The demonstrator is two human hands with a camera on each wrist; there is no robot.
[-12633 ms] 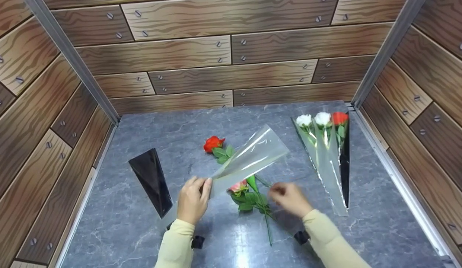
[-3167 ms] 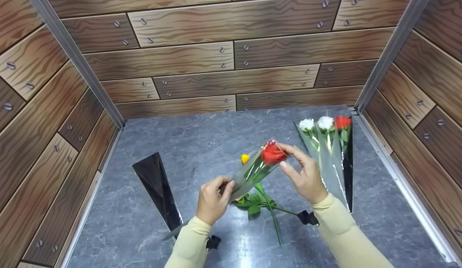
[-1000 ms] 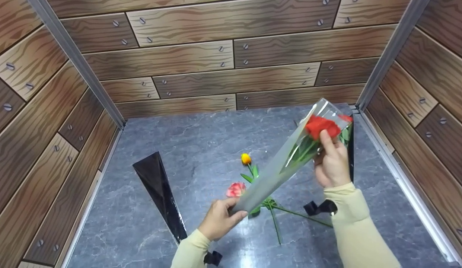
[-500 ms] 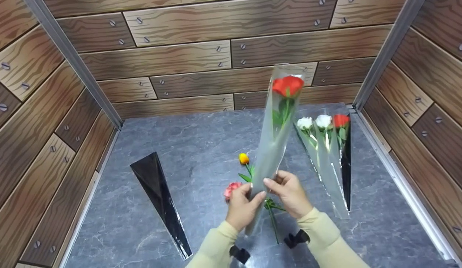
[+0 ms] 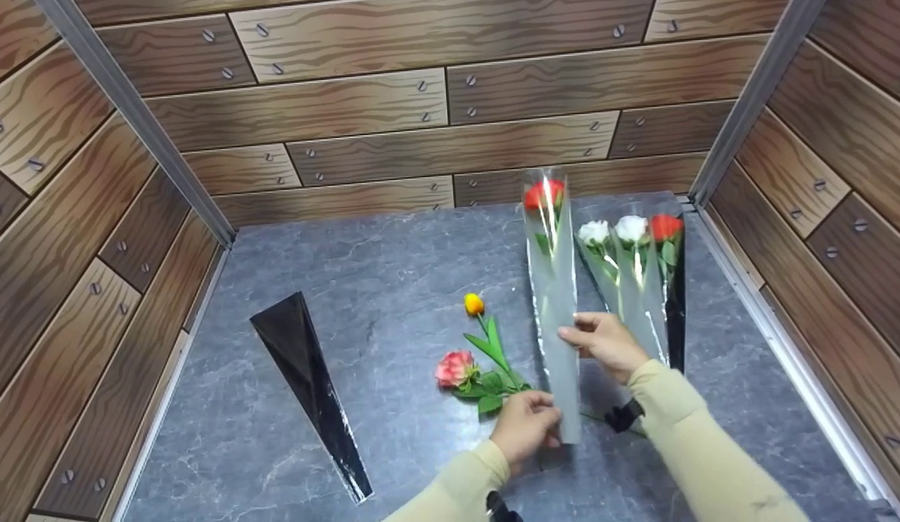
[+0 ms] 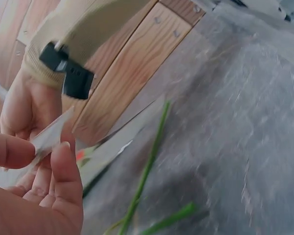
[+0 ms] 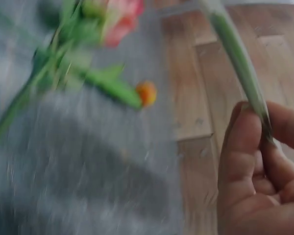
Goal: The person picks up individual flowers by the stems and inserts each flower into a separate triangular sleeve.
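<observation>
Head view: red rose [image 5: 545, 196] in clear wrapper [image 5: 555, 304], bloom at far end, held over grey marbled tabletop [image 5: 225, 435]. Left hand [image 5: 523, 429] pinches the wrapper near its lower end; right hand [image 5: 608, 343] pinches its right edge farther up. To the right, 2 wrapped white roses [image 5: 631, 229] and a second red rose [image 5: 666, 228]. To the left, pink rose [image 5: 455, 369] and yellow-orange tulip [image 5: 474, 304]; farther left, black wrapper [image 5: 312, 391].

Left wrist view: thumb and fingers clamped on the clear wrapper; 2 green stem ends [image 6: 146, 171] show against the tabletop.

Right wrist view: thumb and fingers clamped on the wrapper, green inside, seemingly the rose's stem; pink rose and tulip blurred.
</observation>
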